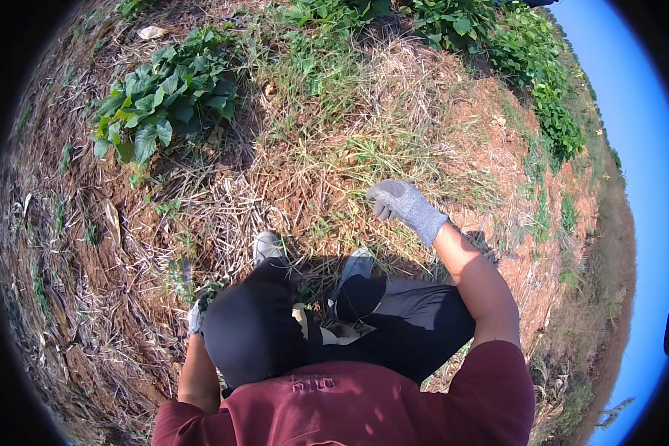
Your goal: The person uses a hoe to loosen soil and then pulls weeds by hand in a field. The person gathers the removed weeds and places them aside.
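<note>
My right hand (391, 199), in a grey knit glove with a coated palm, is held above dry straw and cut grass (379, 153), in front of my right shoe (358, 263). Its fingers are curled; whether anything is inside them cannot be told. My left hand (196, 316), gloved too, is low beside my bent left knee (251, 329), which partly hides it. Dark green leaves (208, 294) show right at its fingers, but the grip on them is not clear. My left shoe (268, 246) rests on the straw between the hands.
A broad-leaved green plant (167, 97) grows at the upper left. More leafy plants (546, 83) line the upper right. Straw-strewn reddish soil (89, 290) spreads on the left, with a dry brown leaf (111, 217) on it. A pale scrap (152, 32) lies at the top left.
</note>
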`<state>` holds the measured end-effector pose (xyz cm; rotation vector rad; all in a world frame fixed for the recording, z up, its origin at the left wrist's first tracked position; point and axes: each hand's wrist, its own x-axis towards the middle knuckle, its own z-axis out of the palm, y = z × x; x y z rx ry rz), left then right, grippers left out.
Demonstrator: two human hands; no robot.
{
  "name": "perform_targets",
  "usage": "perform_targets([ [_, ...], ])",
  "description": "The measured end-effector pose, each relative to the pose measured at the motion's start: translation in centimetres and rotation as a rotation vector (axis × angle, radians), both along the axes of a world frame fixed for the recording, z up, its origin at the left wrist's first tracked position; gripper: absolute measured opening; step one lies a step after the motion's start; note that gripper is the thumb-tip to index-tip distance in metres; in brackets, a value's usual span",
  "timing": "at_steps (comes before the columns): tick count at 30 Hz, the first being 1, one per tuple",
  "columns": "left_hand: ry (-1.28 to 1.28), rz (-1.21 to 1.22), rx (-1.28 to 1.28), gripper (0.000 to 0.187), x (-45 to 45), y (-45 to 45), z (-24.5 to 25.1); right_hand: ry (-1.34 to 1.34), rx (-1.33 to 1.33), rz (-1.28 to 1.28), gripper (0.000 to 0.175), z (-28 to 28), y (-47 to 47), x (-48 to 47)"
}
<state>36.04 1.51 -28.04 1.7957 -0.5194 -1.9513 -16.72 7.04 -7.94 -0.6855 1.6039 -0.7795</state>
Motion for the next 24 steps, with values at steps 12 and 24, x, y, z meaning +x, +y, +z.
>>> perform_targets([
  [12,-0.413,-1.256,-0.603,0.03,-10.3,-4.3,-0.3,-0.334,0.201,-0.872,0.034,-20.2,-7.2,4.9],
  [24,-0.053,-0.399,0.142,0.026,-10.4,-5.0,-1.2,-0.337,0.126,-0.753,0.013,-23.1,-4.6,7.7],
])
